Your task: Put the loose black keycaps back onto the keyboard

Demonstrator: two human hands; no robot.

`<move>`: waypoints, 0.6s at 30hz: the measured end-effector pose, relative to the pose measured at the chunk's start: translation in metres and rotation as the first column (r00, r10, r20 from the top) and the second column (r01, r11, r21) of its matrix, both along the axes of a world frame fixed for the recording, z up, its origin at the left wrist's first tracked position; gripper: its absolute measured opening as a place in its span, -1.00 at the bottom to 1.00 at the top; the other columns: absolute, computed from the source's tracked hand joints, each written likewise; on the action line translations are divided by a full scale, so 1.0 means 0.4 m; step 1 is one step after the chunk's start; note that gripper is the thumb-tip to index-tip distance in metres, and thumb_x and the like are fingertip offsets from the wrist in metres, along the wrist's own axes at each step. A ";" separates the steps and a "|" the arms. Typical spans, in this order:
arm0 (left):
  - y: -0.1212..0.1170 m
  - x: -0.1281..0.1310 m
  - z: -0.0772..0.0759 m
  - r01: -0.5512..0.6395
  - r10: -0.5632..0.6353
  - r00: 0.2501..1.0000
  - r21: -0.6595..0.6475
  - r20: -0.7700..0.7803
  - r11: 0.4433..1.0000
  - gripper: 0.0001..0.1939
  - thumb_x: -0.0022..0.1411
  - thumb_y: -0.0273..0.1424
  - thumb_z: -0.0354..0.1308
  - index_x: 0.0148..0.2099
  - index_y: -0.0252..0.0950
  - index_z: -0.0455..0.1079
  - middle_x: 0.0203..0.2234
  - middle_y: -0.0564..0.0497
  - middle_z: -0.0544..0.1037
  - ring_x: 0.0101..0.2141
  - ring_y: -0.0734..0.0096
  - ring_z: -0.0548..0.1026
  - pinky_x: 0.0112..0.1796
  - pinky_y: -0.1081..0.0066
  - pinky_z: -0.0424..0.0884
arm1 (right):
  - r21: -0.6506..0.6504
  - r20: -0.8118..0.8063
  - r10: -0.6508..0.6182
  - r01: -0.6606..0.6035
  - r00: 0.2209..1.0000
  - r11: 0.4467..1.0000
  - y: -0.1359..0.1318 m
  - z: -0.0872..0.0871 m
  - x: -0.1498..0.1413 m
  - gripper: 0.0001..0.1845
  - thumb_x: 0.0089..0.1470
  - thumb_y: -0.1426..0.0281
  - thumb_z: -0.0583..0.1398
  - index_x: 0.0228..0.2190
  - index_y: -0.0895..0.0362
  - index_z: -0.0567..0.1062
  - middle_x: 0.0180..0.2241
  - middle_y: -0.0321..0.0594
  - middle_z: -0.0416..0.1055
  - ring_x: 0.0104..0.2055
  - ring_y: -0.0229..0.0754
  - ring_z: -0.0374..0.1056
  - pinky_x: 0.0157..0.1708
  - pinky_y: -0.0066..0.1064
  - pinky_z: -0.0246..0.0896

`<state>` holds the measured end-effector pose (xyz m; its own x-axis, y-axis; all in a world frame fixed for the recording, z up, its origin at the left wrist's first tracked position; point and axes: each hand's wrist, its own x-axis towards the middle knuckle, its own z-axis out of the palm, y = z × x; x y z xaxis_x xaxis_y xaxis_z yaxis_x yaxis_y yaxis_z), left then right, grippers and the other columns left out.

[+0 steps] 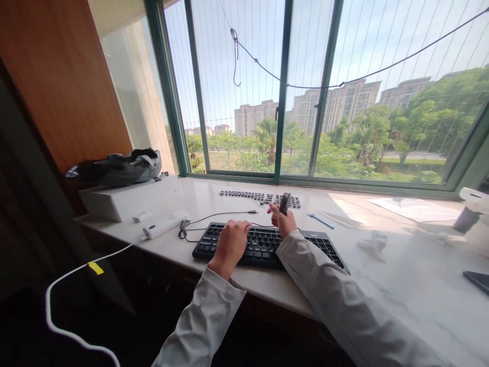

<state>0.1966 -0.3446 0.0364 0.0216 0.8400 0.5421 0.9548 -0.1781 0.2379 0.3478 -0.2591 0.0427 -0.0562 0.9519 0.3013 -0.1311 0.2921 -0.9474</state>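
A black keyboard [324,246] lies on the white marble sill [401,285] in front of me. My left hand [230,244] rests curled on its left-middle keys. My right hand [283,220] is raised just above the keyboard's far edge and holds a small dark object [284,203], possibly a keycap or puller; I cannot tell which. Behind the keyboard, rows of loose black keycaps [248,195] are laid out on the sill. The keyboard's black cable [214,216] curls to the left.
A white box [126,200] with a dark bag [118,167] on it stands at the left, beside a white power strip [162,225] with a white cord. A blue pen [321,220], crumpled tissue [372,242], paper [412,208] and a dark device [477,279] lie to the right.
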 end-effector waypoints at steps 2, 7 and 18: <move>-0.031 -0.001 -0.050 0.032 -0.035 0.999 0.075 0.037 0.997 -0.66 0.39 -0.35 -0.13 -0.10 -0.22 0.49 -0.26 -0.04 0.57 -0.17 0.31 0.43 -0.12 0.37 0.32 | -0.005 -0.180 0.125 -0.128 0.976 0.992 -0.003 -0.002 -0.016 -0.61 -0.14 0.07 0.25 -0.60 0.13 0.36 -0.77 -0.52 -0.10 -0.71 -0.41 -0.21 -0.68 -0.48 -0.28; -0.053 0.003 -0.085 0.058 -0.062 0.997 0.109 0.034 0.992 -0.70 0.38 -0.35 -0.10 -0.07 -0.21 0.46 -0.19 -0.03 0.54 -0.14 0.30 0.39 -0.08 0.31 0.30 | 0.009 -0.330 0.286 -0.300 0.900 0.954 -0.030 -0.011 -0.055 -0.62 -0.13 0.11 0.28 -0.59 0.16 0.35 -0.74 -0.51 -0.05 -0.67 -0.43 -0.18 -0.69 -0.53 -0.27; -0.053 -0.003 -0.082 0.134 -0.135 0.991 0.030 0.016 0.990 -0.70 0.38 -0.34 -0.10 -0.09 -0.21 0.47 -0.19 -0.05 0.52 -0.12 0.27 0.35 -0.11 0.28 0.27 | -0.242 -0.444 0.312 -0.447 0.840 0.861 -0.048 -0.025 -0.071 -0.59 -0.12 0.13 0.31 -0.58 0.13 0.26 -0.73 -0.49 0.01 -0.69 -0.43 -0.09 -0.72 -0.58 -0.13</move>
